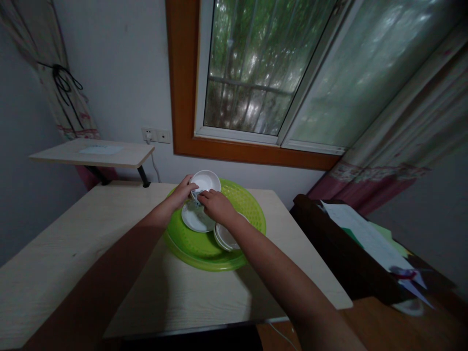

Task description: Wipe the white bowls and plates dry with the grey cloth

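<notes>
My left hand (182, 190) grips a small white bowl (206, 180) by its left side, thumb over the rim. The bowl is tilted, and its inside faces me. At its near edge, my right hand (216, 204) has its fingers curled in and pressed against it. A bluish-grey patterned patch (198, 199) shows between the hands; I cannot tell whether it is a cloth or the bowl's decoration. Beneath, a white plate (197, 219) lies in a round green plastic tray (193, 251). Some stacked white bowls (224, 239) sit in the tray, partly hidden by my right forearm.
The tray rests on a pale wooden table (146, 273) against the wall. A raised shelf (135, 153) stands at the back left, near wall sockets (156, 135). To the right, a dark brown piece of furniture (340, 253) carries papers (365, 234).
</notes>
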`<action>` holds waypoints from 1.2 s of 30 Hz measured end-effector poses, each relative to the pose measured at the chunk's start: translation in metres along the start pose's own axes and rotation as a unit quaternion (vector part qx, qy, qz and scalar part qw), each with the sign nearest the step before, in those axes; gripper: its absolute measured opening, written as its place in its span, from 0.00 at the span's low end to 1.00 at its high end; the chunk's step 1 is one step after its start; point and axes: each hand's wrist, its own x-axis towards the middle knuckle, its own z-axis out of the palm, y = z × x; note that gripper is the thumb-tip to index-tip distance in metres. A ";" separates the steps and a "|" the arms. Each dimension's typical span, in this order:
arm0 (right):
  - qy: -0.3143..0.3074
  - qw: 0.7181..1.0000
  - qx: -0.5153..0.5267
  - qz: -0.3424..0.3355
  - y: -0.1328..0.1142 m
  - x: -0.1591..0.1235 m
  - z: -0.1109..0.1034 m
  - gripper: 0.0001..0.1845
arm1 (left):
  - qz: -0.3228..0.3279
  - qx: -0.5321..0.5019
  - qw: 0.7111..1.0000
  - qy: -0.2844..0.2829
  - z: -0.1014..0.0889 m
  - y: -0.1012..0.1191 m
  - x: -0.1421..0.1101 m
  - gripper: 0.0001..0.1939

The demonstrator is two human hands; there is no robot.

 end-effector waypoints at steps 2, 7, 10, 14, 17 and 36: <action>0.002 1.000 -0.004 -0.011 0.000 -0.001 0.000 0.20 | -0.006 -0.029 0.999 -0.016 0.000 0.001 -0.001 0.23; -0.002 0.999 -0.001 -0.034 0.004 -0.004 -0.002 0.19 | -0.046 -0.028 0.998 0.031 -0.002 0.003 0.002 0.19; 0.005 0.999 -0.008 -0.035 0.009 -0.005 -0.003 0.16 | -0.038 0.002 0.998 0.042 -0.004 0.002 0.003 0.18; 0.014 0.999 -0.028 -0.014 0.014 -0.004 -0.004 0.14 | -0.016 0.010 0.999 0.032 -0.008 -0.001 0.005 0.17; 0.029 0.999 -0.028 -0.003 0.013 -0.004 -0.004 0.14 | 0.001 0.021 0.998 0.052 -0.010 -0.005 0.009 0.16; 0.025 0.984 0.177 -0.020 0.003 0.003 0.007 0.30 | 0.115 0.225 0.959 0.125 -0.013 -0.010 0.014 0.14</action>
